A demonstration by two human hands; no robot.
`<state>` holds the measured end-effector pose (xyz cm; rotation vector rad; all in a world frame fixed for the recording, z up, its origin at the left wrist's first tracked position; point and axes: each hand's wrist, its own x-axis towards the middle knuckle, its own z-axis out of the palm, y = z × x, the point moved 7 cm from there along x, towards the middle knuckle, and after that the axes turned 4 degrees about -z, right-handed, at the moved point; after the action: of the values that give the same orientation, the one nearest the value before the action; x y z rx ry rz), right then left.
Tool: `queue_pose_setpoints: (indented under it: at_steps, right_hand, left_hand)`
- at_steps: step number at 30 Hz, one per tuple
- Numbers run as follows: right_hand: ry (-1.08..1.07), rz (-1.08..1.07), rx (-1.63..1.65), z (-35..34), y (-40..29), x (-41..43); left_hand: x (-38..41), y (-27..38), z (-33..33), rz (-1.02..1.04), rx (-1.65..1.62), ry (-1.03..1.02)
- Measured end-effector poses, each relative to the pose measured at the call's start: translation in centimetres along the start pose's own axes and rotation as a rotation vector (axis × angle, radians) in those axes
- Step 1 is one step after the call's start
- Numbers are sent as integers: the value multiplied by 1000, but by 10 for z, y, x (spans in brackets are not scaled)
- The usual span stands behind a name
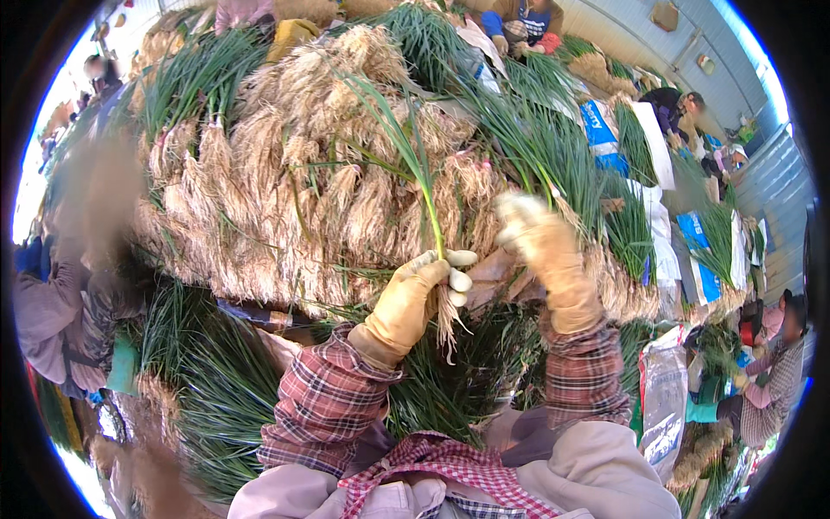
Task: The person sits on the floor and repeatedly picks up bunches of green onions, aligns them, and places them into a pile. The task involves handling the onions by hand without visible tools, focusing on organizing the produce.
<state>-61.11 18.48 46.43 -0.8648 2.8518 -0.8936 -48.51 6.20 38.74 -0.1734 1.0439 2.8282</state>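
Observation:
My left hand [415, 298], in a tan glove with pale fingertips, grips a green onion-like plant [433, 207] near its base. The plant's leaves point up and away, while its pale roots [447, 327] hang below the fingers. To the right, my right hand [535, 233] wears a similar glove and is blurred by motion. It is over the near edge of the heap, close to a stalk with brown roots [569, 211]; whether its fingers hold anything is unclear. Before me lies a large heap of pale, stringy roots [259, 194].
Green leaf bundles [220, 383] lie low at the left, beside my legs. More bundles [538, 136] and blue-and-white sacks [603, 136] line the right side. A printed sack [663, 396] stands at my right. Other people sit around, including a person [768, 383] at far right.

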Motion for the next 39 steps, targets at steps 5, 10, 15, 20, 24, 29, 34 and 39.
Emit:
queue_pose_setpoints:
  at_steps: [5, 10, 15, 20, 24, 29, 34, 39]
  right_hand:
    - [-195, 43, 141, 76, -14, -9]
    - [-55, -12, -367, 82, -8, -10]
    - [187, -128, -285, 86, 12, 5]
    - [24, 215, 388, 95, 51, 3]
    - [-644, 97, -269, 88, 31, -50]
    - [3, 126, -193, -14, 73, 13]
    - [129, 187, -410, -44, 120, 71]
    - [617, -336, -780, -46, 21, -13]
  left_hand:
    - [3, -27, -3, -39, 629, 234]
    - [7, -10, 5, 201, 1897, 483]
    - [9, -9, 11, 255, 1855, 541]
    - [-3, 3, 21, 152, 572, 113]
    - [-17, 36, 25, 269, 400, 83]
    - [1, 16, 27, 145, 93, 71]
    - [18, -14, 32, -181, 109, -82]
    - [27, -28, 32, -100, 190, -41]
